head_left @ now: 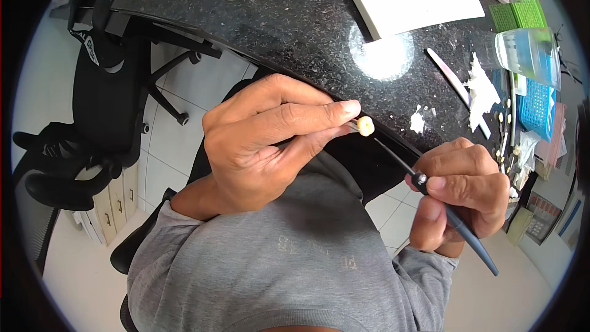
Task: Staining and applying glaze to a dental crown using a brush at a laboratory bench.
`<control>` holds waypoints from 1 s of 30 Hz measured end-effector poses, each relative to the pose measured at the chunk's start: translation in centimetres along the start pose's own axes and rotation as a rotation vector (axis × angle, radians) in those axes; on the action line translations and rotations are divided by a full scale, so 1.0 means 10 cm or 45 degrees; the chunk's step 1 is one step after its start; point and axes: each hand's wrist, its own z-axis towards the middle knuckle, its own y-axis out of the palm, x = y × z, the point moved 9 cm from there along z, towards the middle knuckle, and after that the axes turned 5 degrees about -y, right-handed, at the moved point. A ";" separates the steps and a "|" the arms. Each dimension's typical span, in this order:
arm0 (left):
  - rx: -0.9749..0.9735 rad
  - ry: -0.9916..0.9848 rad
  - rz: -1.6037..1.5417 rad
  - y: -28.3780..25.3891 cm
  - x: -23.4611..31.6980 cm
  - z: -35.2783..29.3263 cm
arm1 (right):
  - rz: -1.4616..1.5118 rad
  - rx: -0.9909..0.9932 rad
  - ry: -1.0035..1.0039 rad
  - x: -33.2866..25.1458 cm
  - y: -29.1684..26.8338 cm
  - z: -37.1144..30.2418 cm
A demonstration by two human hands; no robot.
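My left hand (276, 135) is closed, its thumb and fingers pinching a thin metal holder (352, 125), most of which my fingers hide. At its tip sits a small cream-yellow dental crown (366, 126). My right hand (464, 193) grips a fine-tipped brush (458, 224) with a dark blue-grey tapered handle and a black collar. The brush's thin tip points up and left, ending just below and right of the crown. A small gap seems to separate them. Both hands are in front of my body, near the table edge.
On the black speckled table (258, 18) lie a white palette board (418, 0) with coloured spots, a pale flat stick (455, 86), crumpled tissue (482, 92) and white scraps (418, 122). A clear cup (528, 55) and a blue basket (536, 110) stand at right. A black chair (107, 98) is at left.
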 end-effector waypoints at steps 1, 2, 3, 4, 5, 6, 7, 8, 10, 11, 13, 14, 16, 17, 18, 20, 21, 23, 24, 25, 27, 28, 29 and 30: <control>0.013 -0.001 -0.004 -0.01 0.02 0.01 | 0.021 0.051 -0.017 -0.02 -0.04 -0.01; 0.013 0.007 0.003 -0.01 0.04 0.01 | 0.092 0.035 -0.006 -0.02 -0.06 -0.04; 0.030 -0.047 -0.048 -0.02 0.01 0.00 | 0.096 0.039 -0.017 -0.05 -0.11 -0.05; 0.047 -0.097 -0.095 -0.04 -0.03 -0.01 | 0.071 0.000 -0.019 -0.08 -0.14 -0.05; 0.050 -0.086 -0.079 -0.05 -0.04 -0.02 | 0.048 -0.039 -0.022 -0.11 -0.17 -0.06; 0.045 -0.135 -0.211 -0.04 -0.10 -0.02 | 0.020 -0.052 0.018 -0.12 -0.21 -0.10; 0.031 -0.180 -0.345 -0.02 -0.15 -0.02 | -0.092 -0.089 -0.004 -0.16 -0.25 -0.10; 0.011 -0.322 -0.536 0.03 -0.23 -0.03 | -0.180 -0.028 -0.013 -0.20 -0.31 -0.15; -0.024 -0.410 -0.677 0.07 -0.29 -0.04 | -0.318 0.105 -0.002 -0.24 -0.39 -0.24; -0.056 -0.509 -0.836 0.12 -0.37 -0.06 | -0.300 0.111 -0.013 -0.27 -0.40 -0.27; -0.064 -0.529 -0.871 0.14 -0.44 -0.08 | -0.640 0.105 0.128 -0.24 -0.48 -0.32; -0.081 -0.512 -0.910 0.16 -0.44 -0.08 | -0.702 0.190 0.197 -0.23 -0.52 -0.34; -0.116 -0.521 -0.963 0.17 -0.43 -0.06 | -0.730 0.221 0.220 -0.20 -0.59 -0.38; -0.114 -0.521 -0.958 0.17 -0.44 -0.06 | -0.766 0.247 0.247 -0.18 -0.63 -0.41; -0.120 -0.508 -0.963 0.17 -0.44 -0.06 | -0.761 0.248 0.246 -0.17 -0.63 -0.42; -0.126 -0.495 -0.967 0.17 -0.44 -0.05 | -0.808 0.291 0.322 -0.13 -0.67 -0.46; -0.129 -0.509 -0.977 0.17 -0.45 -0.06 | -0.832 0.313 0.361 -0.11 -0.69 -0.47; -0.133 -0.524 -0.987 0.17 -0.46 -0.06 | -0.851 0.278 0.366 -0.09 -0.68 -0.46; -0.133 -0.516 -0.990 0.17 -0.47 -0.06 | -0.871 0.243 0.371 -0.08 -0.66 -0.45; -0.133 -0.508 -0.994 0.17 -0.47 -0.06 | -0.871 0.241 0.372 -0.08 -0.68 -0.47; -0.133 -0.513 -1.000 0.17 -0.46 -0.06 | -0.746 0.311 0.280 -0.12 -0.74 -0.52; -0.135 -0.518 -1.005 0.17 -0.46 -0.06 | -0.785 0.333 0.237 -0.15 -0.76 -0.52; -0.135 -0.520 -1.006 0.17 -0.46 -0.07 | -0.786 0.332 0.238 -0.17 -0.74 -0.52; -0.140 -0.508 -1.000 0.18 -0.46 -0.06 | -0.743 0.421 0.265 -0.19 -0.76 -0.51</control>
